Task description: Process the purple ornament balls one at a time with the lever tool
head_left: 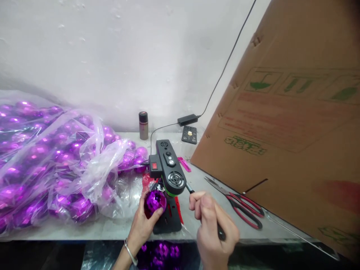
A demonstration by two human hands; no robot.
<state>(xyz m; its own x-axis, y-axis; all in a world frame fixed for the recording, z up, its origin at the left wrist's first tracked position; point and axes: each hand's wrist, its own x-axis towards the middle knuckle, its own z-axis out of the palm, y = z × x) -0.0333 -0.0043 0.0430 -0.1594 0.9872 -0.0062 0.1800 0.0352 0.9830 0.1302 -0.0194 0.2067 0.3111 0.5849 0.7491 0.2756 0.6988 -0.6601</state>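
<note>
"Left hand (144, 224)?"
"Half-curled, holding a purple ball (155, 201)."
"Right hand (215, 227)?"
"Closed in a fist round a lever (190, 189)."
"Where's the ball?"
"At the press's (170, 165) near end, left of the scissors (225, 192)."

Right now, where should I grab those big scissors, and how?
Probably best by the red-and-black handles, coming from the table's front edge. The scissors lie with handles toward that edge and pointed blades facing away, leftward; the big cardboard crowds their right side.
</note>
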